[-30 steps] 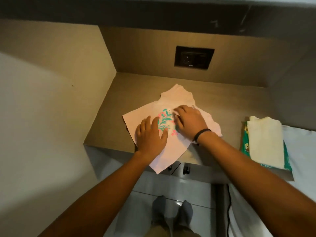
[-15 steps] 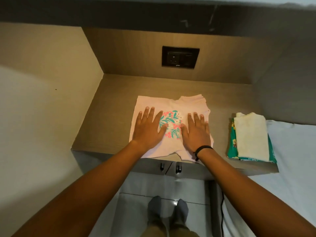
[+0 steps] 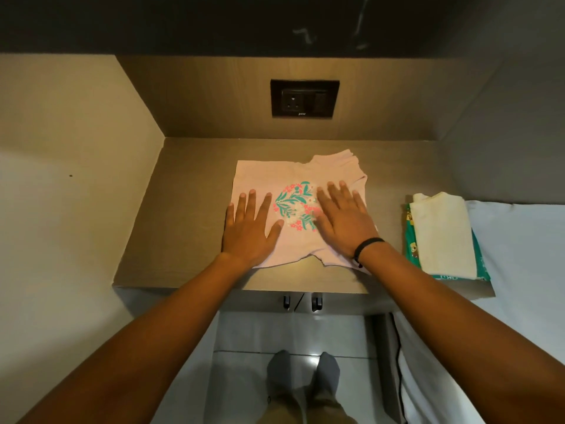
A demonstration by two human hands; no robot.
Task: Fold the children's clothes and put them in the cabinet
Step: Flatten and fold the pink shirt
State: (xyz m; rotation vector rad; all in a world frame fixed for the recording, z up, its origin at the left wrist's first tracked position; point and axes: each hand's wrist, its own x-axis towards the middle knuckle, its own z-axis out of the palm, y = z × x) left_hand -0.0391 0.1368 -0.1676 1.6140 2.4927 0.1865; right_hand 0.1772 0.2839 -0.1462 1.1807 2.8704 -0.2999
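A wooden counter [image 3: 189, 215] bears a pink shirt [image 3: 266, 172] spread flat at its middle. The left hand [image 3: 249, 231] and right hand [image 3: 344, 221] press flat on it, fingers straight, either side of its flower print [image 3: 295, 209]. Folded clothes [image 3: 440, 234] lie well apart to the right.

Both bare forearms reach forward from the bottom corners of the view and converge toward the middle. The left hand [image 3: 249, 231] lies palm down, its fingers [image 3: 251, 201] straight and spread, the thumb angled out to the right. The right hand [image 3: 344, 223] lies palm down too, its fingers [image 3: 334, 194] straight, held closer together and angled slightly to the left. The two hands sit side by side, apart, with a gap between the thumbs. A black band [image 3: 367, 244] circles the right wrist. Neither hand curls round anything. Below, between the arms, two feet in grey socks [image 3: 302, 370] stand together, toes forward.
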